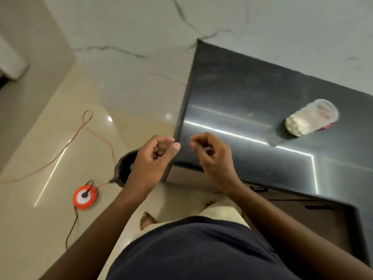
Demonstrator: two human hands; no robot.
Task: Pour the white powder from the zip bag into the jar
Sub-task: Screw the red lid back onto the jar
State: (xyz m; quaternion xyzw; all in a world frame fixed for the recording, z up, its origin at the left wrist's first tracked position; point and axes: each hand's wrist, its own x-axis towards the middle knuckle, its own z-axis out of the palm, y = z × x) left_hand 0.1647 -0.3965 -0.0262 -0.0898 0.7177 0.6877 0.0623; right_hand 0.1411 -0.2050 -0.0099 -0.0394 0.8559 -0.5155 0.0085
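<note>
A clear plastic jar (311, 119) stands on the dark countertop (232, 102) at the right, its lower part filled with white powder. Something red shows behind its base. No zip bag is visible. My left hand (156, 156) hovers just off the counter's left edge, fingers curled loosely with nothing in them. My right hand (210, 156) is over the counter's near left corner, fingers also curled and empty. Both hands are well to the left of the jar and apart from it.
The shiny tiled floor (60, 158) lies to the left. On it sit an orange round cable reel (85, 197) with an orange cord and a dark bin (125, 168) below my left hand. A marble wall (262, 27) backs the counter.
</note>
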